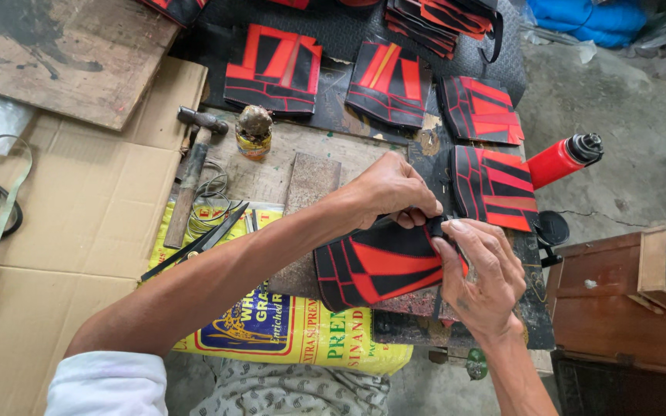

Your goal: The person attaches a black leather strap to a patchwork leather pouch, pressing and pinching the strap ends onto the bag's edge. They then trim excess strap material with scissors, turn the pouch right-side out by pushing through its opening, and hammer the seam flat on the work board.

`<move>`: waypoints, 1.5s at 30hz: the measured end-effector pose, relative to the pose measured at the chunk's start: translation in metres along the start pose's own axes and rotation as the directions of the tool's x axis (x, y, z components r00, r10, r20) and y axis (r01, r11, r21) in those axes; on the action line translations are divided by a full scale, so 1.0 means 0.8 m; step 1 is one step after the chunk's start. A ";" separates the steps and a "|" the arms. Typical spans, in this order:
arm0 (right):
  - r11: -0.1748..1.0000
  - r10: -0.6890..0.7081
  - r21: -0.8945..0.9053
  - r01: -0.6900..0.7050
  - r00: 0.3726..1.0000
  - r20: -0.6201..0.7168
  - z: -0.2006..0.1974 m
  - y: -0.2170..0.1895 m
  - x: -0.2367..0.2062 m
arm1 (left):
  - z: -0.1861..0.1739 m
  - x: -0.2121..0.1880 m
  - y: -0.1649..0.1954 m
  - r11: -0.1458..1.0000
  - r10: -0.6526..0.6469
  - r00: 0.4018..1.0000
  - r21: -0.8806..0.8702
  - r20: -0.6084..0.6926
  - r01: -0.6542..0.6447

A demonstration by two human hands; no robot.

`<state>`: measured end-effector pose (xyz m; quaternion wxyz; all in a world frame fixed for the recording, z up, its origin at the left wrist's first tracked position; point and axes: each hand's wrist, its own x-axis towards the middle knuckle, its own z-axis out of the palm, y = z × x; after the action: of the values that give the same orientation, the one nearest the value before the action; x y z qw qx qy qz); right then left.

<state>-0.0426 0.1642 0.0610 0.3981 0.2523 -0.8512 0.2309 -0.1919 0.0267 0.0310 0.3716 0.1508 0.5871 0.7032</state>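
We pinch the top edge of a black panel with red stripes (379, 266) between our left hand (391, 192) and right hand (481, 273) over the surface (271, 166), while four similar finished-looking panels (271, 69) lie beyond it.

Hammer (192, 166), glue jar (253, 132), scissors (198, 242), red bottle (563, 159).

Both hands' grips (437, 231) pinched, close together
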 end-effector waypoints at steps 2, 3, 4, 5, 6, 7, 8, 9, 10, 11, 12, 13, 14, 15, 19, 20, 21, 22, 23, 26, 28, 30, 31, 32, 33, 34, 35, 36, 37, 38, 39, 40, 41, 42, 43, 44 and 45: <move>1.000 -0.001 -0.009 0.002 1.000 0.008 -0.002 0.003 -0.002 | 0.003 0.003 -0.001 1.000 -0.003 1.000 0.012 0.002 0.002; 1.000 0.002 0.008 -0.002 1.000 -0.005 -0.001 0.005 -0.004 | 0.005 0.005 -0.001 1.000 -0.009 1.000 0.021 -0.002 0.009; 1.000 0.007 0.024 -0.007 1.000 -0.019 0.000 0.006 -0.007 | 0.006 0.005 -0.002 0.999 -0.016 1.000 0.030 -0.004 0.016; 0.999 0.010 0.040 -0.009 0.999 -0.033 0.001 0.007 -0.010 | 0.008 0.006 -0.002 0.999 -0.016 1.000 0.031 -0.008 0.016; 0.998 0.037 0.046 -0.035 0.998 -0.048 0.003 0.007 -0.014 | 0.009 0.006 -0.003 0.999 -0.017 1.000 0.032 -0.012 0.017; 0.997 0.065 0.052 -0.062 0.996 -0.062 0.003 0.006 -0.018 | 0.010 0.005 -0.003 0.999 -0.019 1.000 0.033 -0.016 0.019; 0.994 0.092 0.059 -0.088 0.993 -0.076 0.005 0.005 -0.023 | 0.012 0.005 -0.004 0.999 -0.022 1.000 0.035 -0.022 0.023; 0.995 0.078 0.064 -0.072 0.993 -0.090 0.007 0.005 -0.026 | 0.013 0.004 -0.005 0.999 -0.026 0.999 0.037 -0.026 0.027; 0.996 0.065 0.068 -0.058 0.992 -0.103 0.009 0.004 -0.030 | 0.015 0.004 -0.006 0.999 -0.032 0.999 0.039 -0.030 0.033; 0.996 0.051 0.072 -0.043 0.992 -0.117 0.010 0.004 -0.033 | 0.016 0.003 -0.008 0.999 -0.034 0.999 0.038 -0.027 0.035; 0.996 0.060 0.068 -0.052 0.992 -0.115 0.011 0.003 -0.035 | 0.017 0.002 -0.009 0.999 -0.034 0.999 0.039 -0.025 0.035; 0.996 0.068 0.065 -0.061 0.991 -0.113 0.011 0.002 -0.038 | 0.018 0.002 -0.010 0.999 -0.034 0.999 0.039 -0.023 0.035; 0.995 0.081 0.061 -0.075 0.991 -0.108 0.010 0.001 -0.039 | 0.019 0.001 -0.011 0.998 -0.033 0.999 0.043 -0.023 0.034; 0.996 0.077 0.050 -0.072 0.991 -0.106 0.010 0.001 -0.040 | 0.020 0.001 -0.012 0.998 -0.031 0.999 0.048 -0.022 0.032; 0.998 0.068 0.024 -0.066 0.993 -0.096 0.005 -0.002 -0.041 | 0.023 -0.001 -0.013 0.998 -0.020 1.000 0.055 -0.021 0.021; 0.997 0.070 0.022 -0.069 0.993 -0.091 0.003 -0.003 -0.041 | 0.023 -0.001 -0.013 0.998 -0.018 1.000 0.062 -0.026 0.020; 0.997 0.077 0.013 -0.076 0.994 -0.080 0.002 -0.005 -0.042 | 0.024 -0.002 -0.013 0.997 -0.016 0.999 0.069 -0.032 0.018; 0.996 0.084 0.004 -0.084 0.994 -0.069 0.001 -0.007 -0.042 | 0.025 -0.004 -0.014 0.997 -0.014 0.999 0.076 -0.038 0.017; 0.996 0.091 -0.005 -0.092 0.994 -0.059 0.000 -0.009 -0.043 | 0.025 -0.004 -0.014 0.996 -0.013 0.999 0.083 -0.042 0.016; 0.993 0.108 -0.049 -0.109 0.994 -0.024 -0.002 -0.011 -0.044 | 0.026 -0.007 -0.014 0.995 -0.007 0.999 0.095 -0.048 0.012; 0.997 0.072 -0.023 -0.073 0.996 -0.048 -0.002 -0.010 -0.045 | 0.027 -0.008 -0.013 0.996 0.000 0.999 0.091 -0.042 0.004; 0.999 0.047 -0.015 -0.048 0.997 -0.058 -0.002 -0.006 -0.046 | 0.028 -0.008 -0.012 0.996 -0.002 0.999 0.094 -0.044 0.007; 0.999 0.042 -0.018 -0.044 0.998 -0.055 -0.002 -0.005 -0.046 | 0.028 -0.008 -0.012 0.995 -0.004 0.999 0.095 -0.045 0.009; 0.999 0.038 -0.022 -0.039 0.998 -0.053 -0.003 -0.003 -0.047 | 0.028 -0.008 -0.012 0.996 -0.009 0.999 0.093 -0.045 0.013; 0.999 0.037 -0.014 -0.038 0.998 -0.046 -0.003 -0.002 -0.047 | 0.028 -0.008 -0.011 0.996 -0.014 0.999 0.091 -0.044 0.018; 0.999 0.037 -0.005 -0.037 0.999 -0.039 -0.003 -0.001 -0.047 | 0.028 -0.007 -0.011 0.996 -0.019 0.999 0.088 -0.044 0.022; 0.999 0.037 0.003 -0.037 0.999 -0.032 -0.004 0.001 -0.048 | 0.028 -0.007 -0.012 0.995 -0.020 0.999 0.094 -0.044 0.024; 0.999 0.035 0.002 -0.035 0.999 -0.030 -0.004 0.002 -0.048 | 0.028 -0.007 -0.012 0.995 -0.020 0.999 0.100 -0.044 0.025; 0.999 0.034 0.002 -0.034 0.999 -0.027 -0.004 0.002 -0.047 | 0.028 -0.006 -0.012 0.994 -0.022 0.999 0.105 -0.045 0.026; 1.000 0.031 0.003 -0.031 0.999 -0.024 -0.003 0.003 -0.047 | 0.028 -0.006 -0.012 0.994 -0.019 0.999 0.106 -0.046 0.024; 1.000 0.025 0.002 -0.025 0.999 -0.022 -0.003 0.004 -0.047 | 0.028 -0.006 -0.013 0.994 -0.017 0.999 0.107 -0.047 0.022; 1.000 0.018 0.002 -0.018 1.000 -0.020 -0.003 0.005 -0.047 | 0.028 -0.005 -0.013 0.994 -0.014 0.999 0.109 -0.048 0.019; 1.000 0.013 0.001 -0.013 1.000 -0.018 -0.003 0.006 -0.046 | 0.028 -0.005 -0.014 0.993 -0.012 0.999 0.113 -0.048 0.017; 1.000 0.004 0.004 -0.004 1.000 -0.014 -0.003 0.007 -0.046 | 0.028 -0.005 -0.014 0.993 -0.010 0.999 0.116 -0.047 0.016; 1.000 -0.006 0.007 0.006 1.000 -0.010 -0.003 0.008 -0.045 | 0.028 -0.004 -0.014 0.993 -0.009 0.999 0.119 -0.046 0.014; 1.000 -0.017 0.011 0.017 1.000 -0.007 -0.003 0.010 -0.045 | 0.028 -0.004 -0.015 0.992 -0.009 0.999 0.125 -0.040 0.014; 1.000 -0.019 0.020 0.019 1.000 0.002 -0.004 0.011 -0.044 | 0.027 -0.004 -0.015 0.991 -0.009 0.999 0.131 -0.032 0.014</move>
<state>-0.0267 0.1819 0.0329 0.3969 0.2645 -0.8468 0.2353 -0.1716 0.0407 0.0262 0.3557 0.1605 0.6388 0.6631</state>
